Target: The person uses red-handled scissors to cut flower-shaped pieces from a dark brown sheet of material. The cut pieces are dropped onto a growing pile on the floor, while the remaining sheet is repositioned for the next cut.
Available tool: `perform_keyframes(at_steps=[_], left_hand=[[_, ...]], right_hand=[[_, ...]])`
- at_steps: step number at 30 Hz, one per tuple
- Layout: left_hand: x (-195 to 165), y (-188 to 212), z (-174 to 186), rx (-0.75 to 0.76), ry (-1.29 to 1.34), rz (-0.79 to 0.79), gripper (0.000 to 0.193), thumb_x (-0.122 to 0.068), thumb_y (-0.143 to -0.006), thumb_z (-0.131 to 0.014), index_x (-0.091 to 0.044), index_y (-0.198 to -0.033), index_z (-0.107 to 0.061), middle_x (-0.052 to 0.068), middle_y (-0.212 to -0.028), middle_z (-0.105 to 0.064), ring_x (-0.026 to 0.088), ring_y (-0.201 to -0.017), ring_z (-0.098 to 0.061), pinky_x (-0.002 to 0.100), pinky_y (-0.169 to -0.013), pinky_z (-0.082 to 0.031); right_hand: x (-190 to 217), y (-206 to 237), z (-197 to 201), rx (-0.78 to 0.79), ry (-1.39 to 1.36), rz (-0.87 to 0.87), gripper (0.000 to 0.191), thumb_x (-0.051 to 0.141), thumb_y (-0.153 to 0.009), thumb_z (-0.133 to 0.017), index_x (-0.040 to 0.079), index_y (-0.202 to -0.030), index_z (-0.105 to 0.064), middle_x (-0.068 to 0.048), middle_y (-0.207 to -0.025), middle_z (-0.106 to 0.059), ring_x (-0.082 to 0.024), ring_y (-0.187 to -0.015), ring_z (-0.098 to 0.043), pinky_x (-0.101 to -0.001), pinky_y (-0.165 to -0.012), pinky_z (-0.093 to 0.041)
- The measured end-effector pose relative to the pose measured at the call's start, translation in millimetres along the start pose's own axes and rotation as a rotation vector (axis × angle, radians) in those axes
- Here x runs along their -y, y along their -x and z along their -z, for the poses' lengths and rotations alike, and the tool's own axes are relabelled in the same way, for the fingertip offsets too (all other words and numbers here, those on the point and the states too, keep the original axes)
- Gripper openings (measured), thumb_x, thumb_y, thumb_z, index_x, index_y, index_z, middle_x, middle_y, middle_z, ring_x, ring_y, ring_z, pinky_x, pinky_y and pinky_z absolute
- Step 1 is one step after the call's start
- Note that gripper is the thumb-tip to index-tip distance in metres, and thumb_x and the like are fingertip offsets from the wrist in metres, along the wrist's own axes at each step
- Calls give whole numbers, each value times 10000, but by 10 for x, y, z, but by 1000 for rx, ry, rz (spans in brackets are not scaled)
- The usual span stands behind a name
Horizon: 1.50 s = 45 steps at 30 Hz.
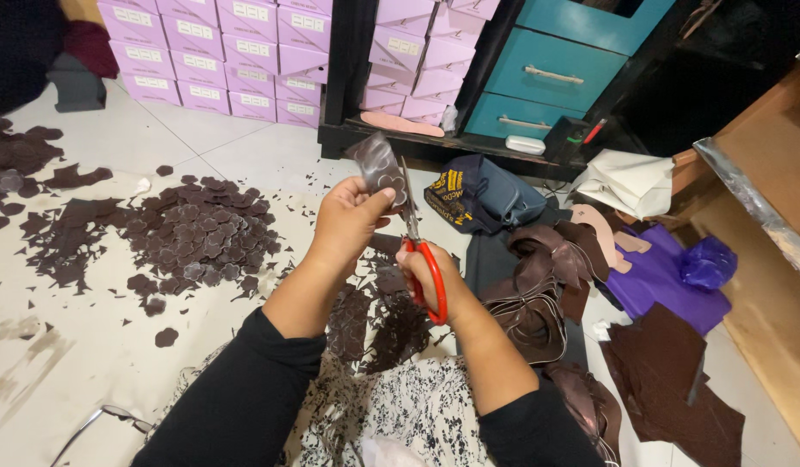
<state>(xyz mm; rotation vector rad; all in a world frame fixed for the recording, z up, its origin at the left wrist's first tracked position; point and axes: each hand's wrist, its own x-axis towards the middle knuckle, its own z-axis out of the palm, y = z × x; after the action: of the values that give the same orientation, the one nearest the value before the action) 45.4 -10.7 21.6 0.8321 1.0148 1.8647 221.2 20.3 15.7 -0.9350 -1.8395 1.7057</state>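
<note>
The left hand (348,216) pinches a dark brown leatherette piece (378,164) with scalloped outlines, raised before the body; the right hand (430,277) grips red-handled scissors (422,251), blades at it. Left lies a pile of cutouts (201,233); beyond, stacked lilac boxes (218,52).

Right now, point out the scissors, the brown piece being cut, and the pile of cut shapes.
scissors (432,278), head view, red handle loop.
brown piece (378,164), head view, its middle above the thumb.
pile of cut shapes (201,233), head view, centre of the heap.
</note>
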Motion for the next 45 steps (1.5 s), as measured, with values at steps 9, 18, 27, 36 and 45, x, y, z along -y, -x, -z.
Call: perform_keyframes(at_steps=[9,18,27,36,45], left_hand=[[-115,66,-32,-15,18,120,116,-139,-893,-700,-96,-1000,-705,9,-938,-769,119,-835,-738,249,-704,-482],[-36,68,-64,-71,81,217,74,-173,-905,-716,-143,-972,-701,-11,-908,-759,98,-836,-724,237,-678,-459],[-1,35,-41,-126,126,214,97,-182,-902,-701,-145,-991,-700,-32,-924,-747,93,-835,-709,241,-679,-472],[-32,27,-37,-98,131,157,97,-176,-927,-651,-122,-1006,-664,-16,-915,-720,112,-822,-711,266,-685,-517],[-18,42,-25,-48,-5,2,118,-151,-922,-700,-69,-972,-630,12,-873,-692,98,-773,-668,268,-669,-512]], right_hand=[[85,69,33,33,-48,-23,293,271,-932,-574,71,-739,-484,-20,-578,-463,-125,-461,-423,-289,-421,-349],[-19,5,-46,-67,-83,-3,226,225,-933,-594,77,-774,-530,-2,-573,-478,-107,-442,-418,-277,-400,-342],[-61,-17,-36,-53,-9,1,275,240,-946,-598,68,-750,-512,-17,-564,-488,-116,-424,-424,-289,-398,-356],[-69,-39,-41,-71,-89,-51,276,266,-948,-603,76,-768,-517,-29,-585,-471,-135,-463,-434,-301,-436,-377],[-47,-15,51,1,-95,-47,258,310,-906,-629,64,-853,-571,-54,-646,-554,-168,-548,-553,-323,-520,-487]])
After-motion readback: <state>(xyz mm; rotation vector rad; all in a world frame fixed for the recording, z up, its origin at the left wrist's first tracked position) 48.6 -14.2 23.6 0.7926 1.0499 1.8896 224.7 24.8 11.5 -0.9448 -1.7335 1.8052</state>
